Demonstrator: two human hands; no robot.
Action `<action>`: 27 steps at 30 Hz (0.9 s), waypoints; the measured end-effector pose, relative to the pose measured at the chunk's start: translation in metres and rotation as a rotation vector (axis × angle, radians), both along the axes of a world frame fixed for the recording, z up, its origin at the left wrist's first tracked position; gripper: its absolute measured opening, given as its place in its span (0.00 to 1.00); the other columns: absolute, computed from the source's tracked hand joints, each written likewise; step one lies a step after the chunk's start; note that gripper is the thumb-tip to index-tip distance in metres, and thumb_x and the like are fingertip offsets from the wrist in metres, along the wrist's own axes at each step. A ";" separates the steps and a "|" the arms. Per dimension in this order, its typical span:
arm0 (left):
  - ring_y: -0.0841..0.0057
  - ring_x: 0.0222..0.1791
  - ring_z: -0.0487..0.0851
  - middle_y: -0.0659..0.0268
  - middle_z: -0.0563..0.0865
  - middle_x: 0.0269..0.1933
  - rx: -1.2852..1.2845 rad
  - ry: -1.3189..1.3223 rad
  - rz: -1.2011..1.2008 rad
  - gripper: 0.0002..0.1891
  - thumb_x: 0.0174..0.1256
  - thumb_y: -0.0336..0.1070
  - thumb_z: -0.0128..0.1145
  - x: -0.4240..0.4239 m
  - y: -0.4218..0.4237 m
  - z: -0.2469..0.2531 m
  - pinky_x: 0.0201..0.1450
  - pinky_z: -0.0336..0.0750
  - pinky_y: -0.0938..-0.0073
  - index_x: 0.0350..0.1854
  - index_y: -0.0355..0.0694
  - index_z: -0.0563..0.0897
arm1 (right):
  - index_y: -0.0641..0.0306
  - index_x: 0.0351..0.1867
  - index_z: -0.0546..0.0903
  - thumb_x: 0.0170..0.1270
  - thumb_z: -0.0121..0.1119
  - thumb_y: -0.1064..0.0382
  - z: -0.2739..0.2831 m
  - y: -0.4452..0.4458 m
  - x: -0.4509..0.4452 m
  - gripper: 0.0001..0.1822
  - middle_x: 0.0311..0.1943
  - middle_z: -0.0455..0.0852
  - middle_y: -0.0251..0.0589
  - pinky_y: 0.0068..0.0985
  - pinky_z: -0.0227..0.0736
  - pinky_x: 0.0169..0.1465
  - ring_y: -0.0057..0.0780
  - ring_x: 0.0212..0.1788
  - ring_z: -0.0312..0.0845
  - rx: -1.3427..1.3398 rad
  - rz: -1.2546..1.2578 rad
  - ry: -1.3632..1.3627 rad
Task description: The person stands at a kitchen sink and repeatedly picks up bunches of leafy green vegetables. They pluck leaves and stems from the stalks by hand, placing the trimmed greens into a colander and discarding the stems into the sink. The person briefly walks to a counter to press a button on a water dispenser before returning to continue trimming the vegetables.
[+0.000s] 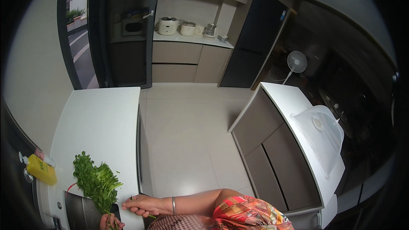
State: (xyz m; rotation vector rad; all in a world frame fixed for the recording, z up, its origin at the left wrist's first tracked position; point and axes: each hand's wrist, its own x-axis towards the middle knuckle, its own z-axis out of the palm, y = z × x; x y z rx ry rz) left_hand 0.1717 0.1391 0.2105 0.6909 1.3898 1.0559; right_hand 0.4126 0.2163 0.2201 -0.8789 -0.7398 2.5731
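Observation:
A heap of leafy green herbs (97, 179), with cut-looking stems pointing right, lies on the white countertop (105, 121) and reaches over the edge of the sink (78, 210). My left hand (111, 222) is at the bottom edge of the picture, partly cut off, pinching a few green stems just below the heap. To its right, my right hand (140, 205) is closed around a thin green stem, whose ends stick out above and below the fingers. A metal bangle (173, 205) circles the right wrist. Small green bits lie beside the heap.
A yellow Axe pump bottle (41, 169) and a pinkish bottle (46, 158) stand left of the herbs. Across the tiled floor (182, 127), an island counter (281, 102) bears a mesh food cover (319, 134). A rice cooker (168, 26) and a glass kettle (210, 32) stand on the back counter.

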 end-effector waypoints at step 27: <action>0.78 0.29 0.79 0.64 0.82 0.31 0.230 -0.265 0.277 0.16 0.73 0.42 0.58 0.003 -0.080 0.059 0.35 0.72 0.78 0.49 0.30 0.81 | 0.64 0.48 0.84 0.74 0.59 0.59 0.068 -0.002 -0.066 0.11 0.19 0.72 0.22 0.16 0.51 0.20 0.11 0.16 0.57 0.492 0.188 -0.080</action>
